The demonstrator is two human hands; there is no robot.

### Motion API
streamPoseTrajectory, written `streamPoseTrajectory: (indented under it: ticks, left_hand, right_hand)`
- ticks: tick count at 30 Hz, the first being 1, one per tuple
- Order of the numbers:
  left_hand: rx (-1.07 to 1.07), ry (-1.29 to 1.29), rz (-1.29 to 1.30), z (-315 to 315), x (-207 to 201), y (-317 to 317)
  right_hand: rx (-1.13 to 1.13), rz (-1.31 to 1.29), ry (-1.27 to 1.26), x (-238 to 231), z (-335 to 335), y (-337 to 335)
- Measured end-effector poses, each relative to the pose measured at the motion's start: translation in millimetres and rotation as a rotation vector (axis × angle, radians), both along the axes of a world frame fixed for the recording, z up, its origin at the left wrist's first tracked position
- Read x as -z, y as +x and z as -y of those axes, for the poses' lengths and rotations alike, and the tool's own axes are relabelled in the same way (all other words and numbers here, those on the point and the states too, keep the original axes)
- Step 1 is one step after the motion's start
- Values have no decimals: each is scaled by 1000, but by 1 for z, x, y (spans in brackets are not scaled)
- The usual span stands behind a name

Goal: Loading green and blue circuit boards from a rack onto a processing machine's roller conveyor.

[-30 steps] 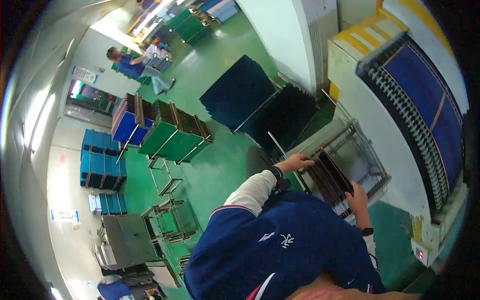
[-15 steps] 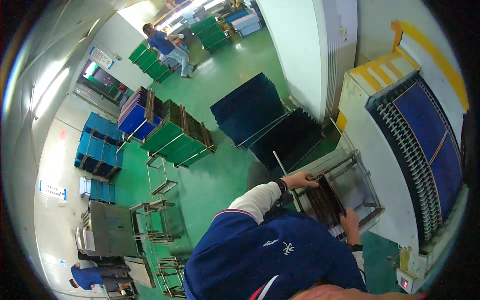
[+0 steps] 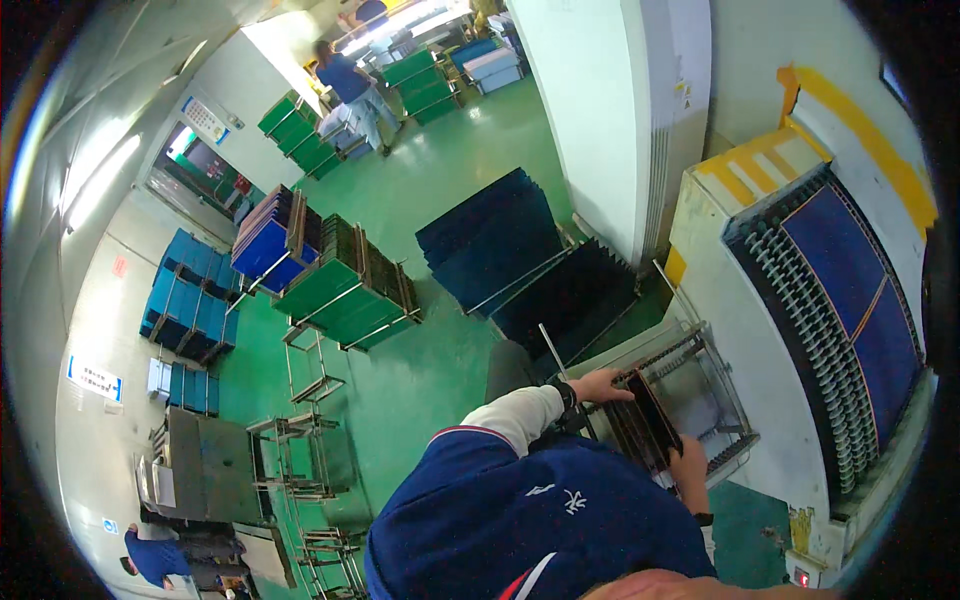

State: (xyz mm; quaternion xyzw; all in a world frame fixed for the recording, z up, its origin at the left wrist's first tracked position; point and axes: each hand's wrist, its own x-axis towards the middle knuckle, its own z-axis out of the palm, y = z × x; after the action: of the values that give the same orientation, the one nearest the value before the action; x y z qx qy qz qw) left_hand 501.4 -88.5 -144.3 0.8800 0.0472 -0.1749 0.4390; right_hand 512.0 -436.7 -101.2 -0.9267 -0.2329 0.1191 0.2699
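Note:
A metal rack stands in front of me with several thin dark boards upright in it, packed side by side. My left hand is closed at the far end of these boards, its fingers over their top edges. At the near end, my right hand is closed on the edge of the outer dark board at the right side of the stack. How many boards the fingers hold is hidden. Dark bands circle both wrists.
Right of the rack is a machine with a roller conveyor carrying blue panels. Dark panels stand in racks ahead. Green panel stacks and bare metal frames are at left. Two people work farther off.
My hands stay at the two ends of the boards; the outer board leans more apart from the others. The far person has turned and stepped toward the lit bench. My view shifts slightly.

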Motion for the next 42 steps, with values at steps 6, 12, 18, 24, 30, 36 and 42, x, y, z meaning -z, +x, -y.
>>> streamPoseTrajectory:
  ticks: [6,12,18,24,30,36,42]
  left_hand:
    - [9,63,-78,4,-44,-3]
    - [0,-3,-12,1,-17,-2]
    - [-26,-1,16,4,-4,0]
    - [-27,-53,-30,0,-11,0]
    - [102,80,-134,-5,-49,11]
    - [-16,-142,85,18,-95,39]
    - [-121,-686,-45,57,-140,56]
  right_hand:
    - [20,10,-89,13,0,3]
    - [-120,64,-179,24,-4,9]
    - [-74,31,-164,-21,-20,5]
    - [-31,105,-153,-156,-10,6]
    - [184,-31,8,-229,43,22]
    - [626,-30,378,-236,82,42]
    - [769,-406,1139,-201,86,66]
